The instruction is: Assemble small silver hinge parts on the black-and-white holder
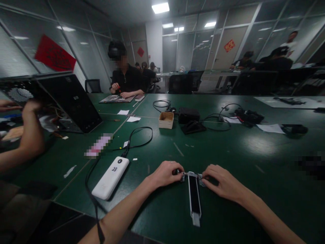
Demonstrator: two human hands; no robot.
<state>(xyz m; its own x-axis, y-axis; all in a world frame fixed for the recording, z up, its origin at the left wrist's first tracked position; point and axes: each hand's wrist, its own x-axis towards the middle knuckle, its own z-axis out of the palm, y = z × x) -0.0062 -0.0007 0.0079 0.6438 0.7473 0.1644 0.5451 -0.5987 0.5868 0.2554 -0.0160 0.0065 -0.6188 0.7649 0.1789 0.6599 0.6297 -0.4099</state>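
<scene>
A long narrow part with a black face and a silver-grey frame [195, 196] lies on the green table in front of me, a pale tab at its near end. Small metal pieces stick out at both sides of its far end. My left hand [168, 173] pinches the metal piece on the left, thumb and fingers together. On the other side, my right hand [220, 180] has its fingertips closed on the right metal piece [201, 179]. Fingers partly cover both pieces, so their exact kind is unclear.
Left of my forearm, a white power bank [111, 178] marked 28 has a black cable. Beyond stand a small cardboard box [166, 120] and a black box [188, 115]. A co-worker's arm [27, 135] is at an open computer case [72, 101]; another person sits across the table.
</scene>
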